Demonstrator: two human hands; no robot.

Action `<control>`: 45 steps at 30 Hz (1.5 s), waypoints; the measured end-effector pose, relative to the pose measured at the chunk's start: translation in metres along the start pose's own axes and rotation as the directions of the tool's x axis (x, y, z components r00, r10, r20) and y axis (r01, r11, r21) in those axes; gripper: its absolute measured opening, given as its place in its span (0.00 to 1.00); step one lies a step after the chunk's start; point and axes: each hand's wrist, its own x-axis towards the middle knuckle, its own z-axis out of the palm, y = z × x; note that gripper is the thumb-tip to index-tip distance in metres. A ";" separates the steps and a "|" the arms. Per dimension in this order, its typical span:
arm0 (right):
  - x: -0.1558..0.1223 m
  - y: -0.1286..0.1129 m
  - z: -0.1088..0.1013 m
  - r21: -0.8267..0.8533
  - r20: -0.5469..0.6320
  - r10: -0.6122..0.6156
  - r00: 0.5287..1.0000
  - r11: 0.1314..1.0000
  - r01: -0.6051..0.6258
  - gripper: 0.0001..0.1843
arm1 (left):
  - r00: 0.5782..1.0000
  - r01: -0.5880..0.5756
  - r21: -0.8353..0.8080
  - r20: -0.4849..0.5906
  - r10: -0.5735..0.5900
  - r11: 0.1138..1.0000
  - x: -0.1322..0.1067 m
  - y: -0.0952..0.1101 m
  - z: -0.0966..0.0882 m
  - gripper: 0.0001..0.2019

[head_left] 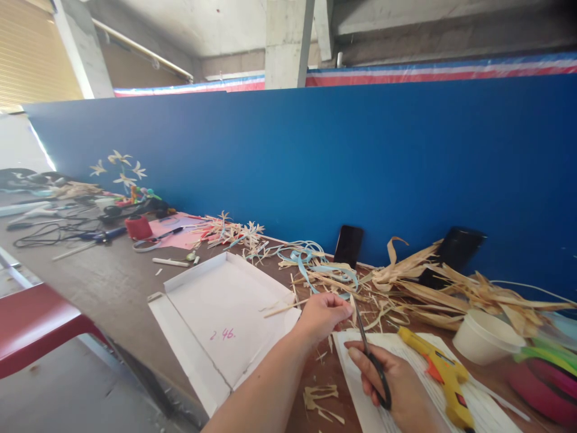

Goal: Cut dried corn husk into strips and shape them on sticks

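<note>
Above the table (128, 282), a small pale strip (353, 307) is pinched between the thumb and fingers of the left hand (325, 314). Scissors (370, 356) are gripped in the right hand (392, 377), with the blades directed away beside the strip; contact cannot be determined. A yellow glue gun (444, 374) is laid on papers (354, 367) near the right hand. Dried husks (412, 270) are piled farther back.

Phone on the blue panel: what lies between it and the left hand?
Between the phone and left hand lie tangled blue ribbon and tan strips, as the head view shows.
</note>
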 end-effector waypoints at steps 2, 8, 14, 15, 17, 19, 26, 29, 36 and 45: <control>0.000 0.001 0.000 0.008 0.000 0.005 1.000 1.000 -0.005 0.29 | 1.000 -0.001 -0.001 -0.004 0.001 1.000 0.000 0.000 0.000 0.13; 0.001 0.001 -0.001 0.073 0.035 -0.030 0.999 0.997 0.027 0.30 | 1.000 0.012 0.008 0.014 -0.012 1.000 0.001 0.000 0.000 0.13; 0.005 0.006 -0.003 0.080 0.015 -0.027 1.000 0.996 0.026 0.32 | 0.999 0.030 0.007 0.013 -0.030 1.000 0.000 0.003 -0.001 0.14; 0.006 0.007 -0.004 0.083 0.000 -0.028 1.000 0.996 0.028 0.32 | 0.999 0.029 -0.015 0.018 -0.029 0.999 0.000 0.003 -0.001 0.14; 0.006 0.007 -0.004 0.083 -0.027 -0.034 0.999 0.996 0.036 0.32 | 0.999 0.043 -0.066 0.032 -0.041 0.997 -0.001 0.002 0.000 0.16; 0.006 0.007 -0.004 0.068 -0.049 -0.032 0.998 0.997 0.036 0.32 | 0.997 0.066 -0.109 0.040 -0.062 0.992 -0.001 0.002 0.000 0.17; 0.008 0.008 -0.005 0.040 -0.071 -0.028 0.997 0.999 0.031 0.34 | 0.995 0.100 -0.211 0.044 -0.093 0.972 -0.002 0.003 0.001 0.17; 0.008 0.006 -0.004 0.046 -0.065 -0.026 0.998 0.999 0.029 0.34 | 0.994 0.100 -0.240 0.060 -0.088 0.966 -0.002 0.003 0.001 0.17; 0.005 0.000 -0.002 0.057 -0.086 -0.020 0.996 0.998 0.025 0.31 | 0.992 0.124 -0.230 0.042 -0.117 0.965 -0.002 0.003 0.001 0.14; 0.006 0.002 -0.003 0.064 -0.070 -0.010 0.998 0.998 0.015 0.30 | 0.992 0.124 -0.254 0.014 -0.125 0.959 -0.004 0.005 0.003 0.12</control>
